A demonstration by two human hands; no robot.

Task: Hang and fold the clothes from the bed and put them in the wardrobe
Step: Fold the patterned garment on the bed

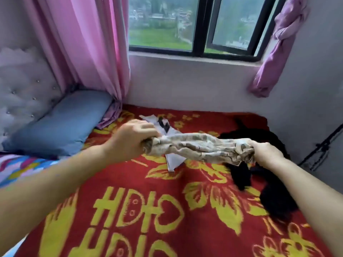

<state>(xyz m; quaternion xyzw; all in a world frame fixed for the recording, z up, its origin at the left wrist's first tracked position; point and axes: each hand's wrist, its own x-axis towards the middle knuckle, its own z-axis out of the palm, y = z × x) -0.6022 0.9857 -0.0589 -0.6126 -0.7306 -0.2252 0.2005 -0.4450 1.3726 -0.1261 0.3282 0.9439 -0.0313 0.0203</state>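
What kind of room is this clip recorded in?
Most likely a home bedroom: a bed under a red and yellow blanket, a blue pillow against a tufted headboard, and pink curtains beside the window.

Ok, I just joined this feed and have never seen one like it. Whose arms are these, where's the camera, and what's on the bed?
There is no machine here: these are a person's bare arms, filmed by one wide-angle camera worn on their head, looking forward and down. The left hand and right hand each grip one end of a beige patterned cloth, held bunched above the bed. On the red blanket lie a white garment and black clothes. A blue pillow sits by the headboard, under the pink curtain.
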